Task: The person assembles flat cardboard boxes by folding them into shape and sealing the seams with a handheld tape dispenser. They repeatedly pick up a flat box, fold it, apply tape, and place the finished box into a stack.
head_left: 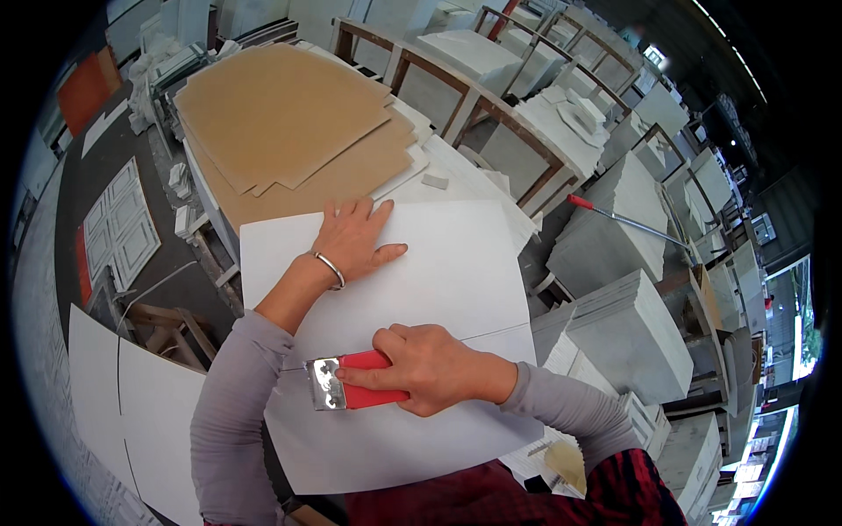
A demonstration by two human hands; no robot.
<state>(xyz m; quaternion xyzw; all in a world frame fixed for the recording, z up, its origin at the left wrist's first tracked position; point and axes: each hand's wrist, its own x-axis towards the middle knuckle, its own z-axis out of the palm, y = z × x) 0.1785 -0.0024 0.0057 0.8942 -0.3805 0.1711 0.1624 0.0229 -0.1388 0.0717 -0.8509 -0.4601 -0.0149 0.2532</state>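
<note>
With clock positions read from the middle of the view, a smooth white sheet [430, 263] is spread across the centre, its near edge close to the person's body at 6 o'clock. At 10 o'clock the left hand [355, 241] is laid palm-down on it, fingers spread and thumb held out, nothing being gripped; the sheet is probably being steadied by it. A metal bracelet [330, 270] is worn on that wrist.

At 6 o'clock a red-handled scraper-like tool [355, 396] is clasped by the right hand [438, 368], fingers wrapped around the handle and thumb laid along it, presumably for firm control. Its broad metal head is pointed toward 8 o'clock, beside a thin dark line [495, 332] by which the sheet is crossed; whether this is a mark or a seam cannot be told.

Brown sheets [281, 114] are stacked at 11 o'clock, with a small grey piece [434, 181] at 12. At 1 o'clock pale slabs [474, 57] are held among metal rack frames [517, 127], likely so that they are kept apart. Inside the wooden framework [193, 333] at 8 o'clock, the contents cannot be made out.
</note>
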